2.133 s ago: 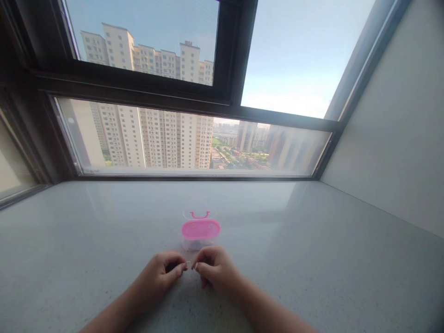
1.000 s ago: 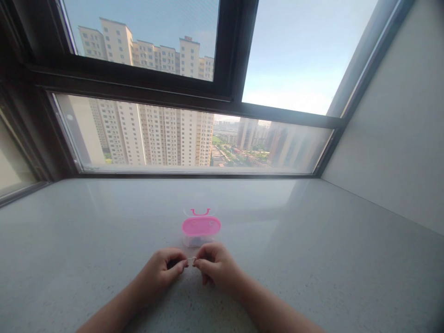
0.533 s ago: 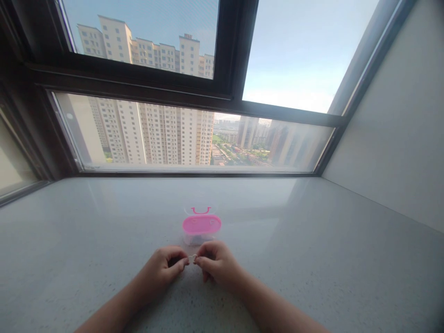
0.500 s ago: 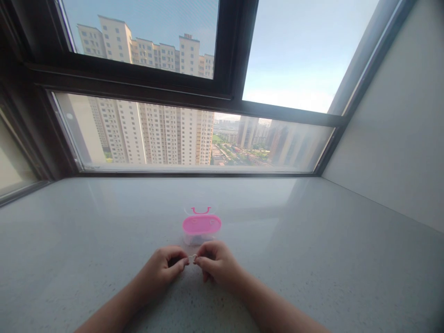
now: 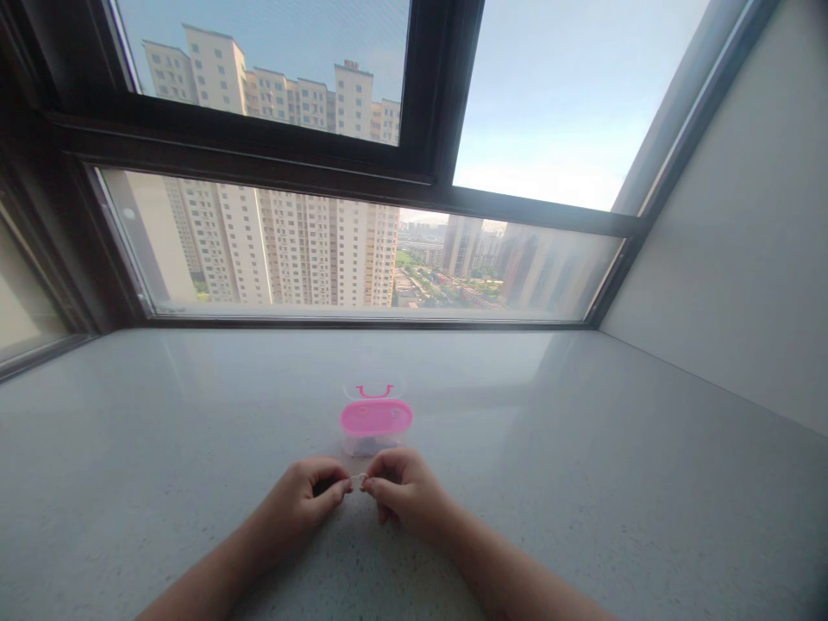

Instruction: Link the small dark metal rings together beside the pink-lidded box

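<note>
My left hand (image 5: 304,500) and my right hand (image 5: 404,492) rest close together on a pale speckled stone sill (image 5: 582,483), fingers curled into pinches. Between the fingertips they pinch a tiny pale object (image 5: 358,479), too small to name. Just beyond the hands stands a small clear plastic box with a pink lid (image 5: 376,424) and a pink handle, apart from both hands.
A dark-framed window (image 5: 440,121) runs along the far side of the sill, with tall apartment blocks outside. A plain light wall (image 5: 743,259) closes the right side. Another window pane sits at the far left.
The two hands have drawn their fingertips together around the tiny object. The view has shifted slightly; the pink-lidded box has stayed in place.
</note>
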`<action>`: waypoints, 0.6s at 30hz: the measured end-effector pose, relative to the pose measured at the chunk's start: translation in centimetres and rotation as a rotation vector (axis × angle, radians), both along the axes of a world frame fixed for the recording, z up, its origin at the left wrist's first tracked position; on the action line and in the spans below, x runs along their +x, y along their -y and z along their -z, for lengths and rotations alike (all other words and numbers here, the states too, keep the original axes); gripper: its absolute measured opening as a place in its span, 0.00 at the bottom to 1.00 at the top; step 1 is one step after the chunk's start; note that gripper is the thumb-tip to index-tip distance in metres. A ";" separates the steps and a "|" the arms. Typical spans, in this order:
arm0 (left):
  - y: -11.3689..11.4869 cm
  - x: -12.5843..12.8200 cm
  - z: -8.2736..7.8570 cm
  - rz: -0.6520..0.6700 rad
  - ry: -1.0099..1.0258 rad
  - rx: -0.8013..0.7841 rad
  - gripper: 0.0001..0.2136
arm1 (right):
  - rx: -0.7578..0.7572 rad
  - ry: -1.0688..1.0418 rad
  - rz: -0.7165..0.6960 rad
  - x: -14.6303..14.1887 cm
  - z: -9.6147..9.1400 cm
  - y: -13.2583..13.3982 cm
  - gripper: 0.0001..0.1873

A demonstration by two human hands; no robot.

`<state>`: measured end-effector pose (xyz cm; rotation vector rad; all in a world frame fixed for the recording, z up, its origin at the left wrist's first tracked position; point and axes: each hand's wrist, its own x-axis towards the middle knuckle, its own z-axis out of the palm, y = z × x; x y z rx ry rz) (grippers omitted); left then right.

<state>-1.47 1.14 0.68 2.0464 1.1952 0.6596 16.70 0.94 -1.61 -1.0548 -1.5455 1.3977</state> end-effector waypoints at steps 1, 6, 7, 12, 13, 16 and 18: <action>0.0 0.0 0.0 0.001 -0.001 0.002 0.14 | 0.001 0.000 0.000 0.0 0.0 0.0 0.06; -0.1 0.0 0.0 0.004 -0.002 0.001 0.14 | 0.004 -0.008 -0.012 0.0 0.1 -0.1 0.06; -0.1 0.0 0.1 0.004 -0.002 -0.001 0.14 | 0.003 -0.010 -0.013 0.0 0.1 -0.1 0.05; -0.1 0.0 0.1 0.012 0.005 -0.004 0.13 | -0.003 -0.001 -0.009 0.0 0.2 -0.1 0.05; -0.1 0.0 0.1 0.013 0.005 -0.002 0.13 | -0.002 -0.002 -0.008 0.0 0.2 -0.1 0.05; -0.1 0.0 0.1 0.009 0.000 0.002 0.13 | -0.001 -0.013 -0.015 0.0 0.3 -0.1 0.05; -0.1 0.0 0.0 0.006 0.000 -0.002 0.14 | 0.004 -0.024 -0.024 0.0 0.3 -0.2 0.04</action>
